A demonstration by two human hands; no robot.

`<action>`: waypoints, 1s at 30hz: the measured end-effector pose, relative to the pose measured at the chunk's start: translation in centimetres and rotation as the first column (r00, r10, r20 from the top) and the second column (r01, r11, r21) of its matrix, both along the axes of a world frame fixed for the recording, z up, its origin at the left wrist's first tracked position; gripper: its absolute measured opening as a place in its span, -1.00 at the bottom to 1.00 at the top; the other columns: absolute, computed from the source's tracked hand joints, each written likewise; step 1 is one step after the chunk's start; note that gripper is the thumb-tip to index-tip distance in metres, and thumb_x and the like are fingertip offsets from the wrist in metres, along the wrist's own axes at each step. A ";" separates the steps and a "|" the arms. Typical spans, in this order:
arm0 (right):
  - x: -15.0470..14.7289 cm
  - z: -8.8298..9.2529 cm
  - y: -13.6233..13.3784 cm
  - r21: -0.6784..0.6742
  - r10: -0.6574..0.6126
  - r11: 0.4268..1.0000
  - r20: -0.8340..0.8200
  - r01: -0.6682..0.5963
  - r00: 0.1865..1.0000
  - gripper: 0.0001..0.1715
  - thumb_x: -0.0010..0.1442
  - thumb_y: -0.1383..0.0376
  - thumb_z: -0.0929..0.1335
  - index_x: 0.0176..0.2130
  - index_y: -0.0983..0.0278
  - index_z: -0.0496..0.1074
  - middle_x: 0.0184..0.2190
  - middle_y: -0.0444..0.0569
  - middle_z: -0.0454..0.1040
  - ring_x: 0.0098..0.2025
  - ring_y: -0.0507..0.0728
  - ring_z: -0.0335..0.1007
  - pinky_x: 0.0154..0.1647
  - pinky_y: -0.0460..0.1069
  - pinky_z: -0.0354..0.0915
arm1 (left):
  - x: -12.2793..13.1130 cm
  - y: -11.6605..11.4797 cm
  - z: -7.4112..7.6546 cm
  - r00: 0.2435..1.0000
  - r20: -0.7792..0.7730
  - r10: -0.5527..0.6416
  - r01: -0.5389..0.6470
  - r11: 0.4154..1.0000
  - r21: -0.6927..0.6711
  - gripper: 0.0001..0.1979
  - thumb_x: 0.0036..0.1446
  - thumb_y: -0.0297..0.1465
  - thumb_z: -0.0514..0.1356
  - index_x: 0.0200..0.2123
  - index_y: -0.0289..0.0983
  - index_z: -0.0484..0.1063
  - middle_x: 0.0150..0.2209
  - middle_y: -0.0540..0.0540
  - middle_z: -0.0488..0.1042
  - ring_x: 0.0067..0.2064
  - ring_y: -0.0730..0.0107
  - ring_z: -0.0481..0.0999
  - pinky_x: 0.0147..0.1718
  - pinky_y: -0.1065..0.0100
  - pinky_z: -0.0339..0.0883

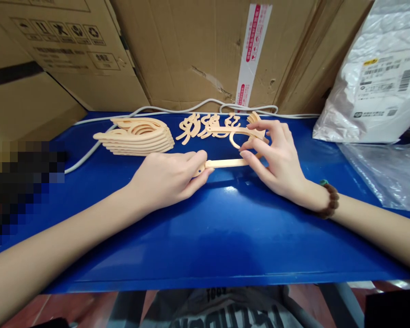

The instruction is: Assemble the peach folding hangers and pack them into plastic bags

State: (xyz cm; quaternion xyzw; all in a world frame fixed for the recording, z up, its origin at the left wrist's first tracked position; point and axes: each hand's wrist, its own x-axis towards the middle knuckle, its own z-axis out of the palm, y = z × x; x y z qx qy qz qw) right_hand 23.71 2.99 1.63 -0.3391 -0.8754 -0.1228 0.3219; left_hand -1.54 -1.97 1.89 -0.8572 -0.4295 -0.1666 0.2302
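A flat peach-coloured plastic piece [225,162] with a straight bar and cut-out characters lies across the blue table [205,237]. My left hand [167,180] pinches the left end of its bar between thumb and fingers. My right hand [276,159] grips the curved part at the right end, fingers bent over it. The cut-out characters [208,125] sit just behind the bar, joined to the same piece. A stack of several similar peach pieces [136,136] rests to the left, behind my left hand.
Large cardboard boxes [191,50] stand against the back of the table. A white cable [157,110] runs along the back edge. A silver plastic parcel [379,77] and a clear plastic bag [386,173] lie at the right.
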 end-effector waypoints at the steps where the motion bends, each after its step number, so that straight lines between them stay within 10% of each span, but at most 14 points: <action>1: 0.0 -0.1 0.1 -0.034 0.002 0.999 0.003 -0.002 1.000 -0.66 0.41 0.13 0.23 -0.18 0.22 0.51 0.12 0.13 0.41 0.11 0.32 0.30 0.05 0.24 0.22 | 0.0 0.0 0.0 1.000 0.002 -0.006 0.006 1.000 0.001 -0.69 0.39 -0.25 0.01 -0.34 -0.27 0.38 -0.51 -0.04 0.54 -0.56 0.33 0.47 -0.62 0.37 -0.14; 22: 0.0 -0.7 0.8 -0.224 -0.003 0.974 0.089 0.022 0.996 -0.65 0.43 0.20 0.21 -0.16 0.26 0.53 -0.08 0.06 0.55 -0.06 0.25 0.33 -0.10 0.13 0.15 | -0.5 0.7 0.2 0.918 0.014 -0.397 0.388 0.890 -0.239 -0.89 0.15 -0.44 0.07 -0.44 -0.24 0.31 -0.49 -0.03 0.33 -0.40 0.31 0.30 -0.53 0.29 0.07; 30: 0.0 -0.8 1.0 -0.238 -0.011 0.971 0.084 0.031 0.996 -0.66 0.42 0.27 0.18 -0.13 0.25 0.51 -0.12 0.08 0.53 -0.08 0.24 0.34 -0.10 0.13 0.15 | -0.6 0.9 0.7 0.905 0.024 -0.425 0.415 0.868 -0.271 -0.82 0.23 -0.50 0.07 -0.26 -0.27 0.48 0.09 -0.23 0.43 0.21 -0.02 0.30 0.15 -0.03 0.27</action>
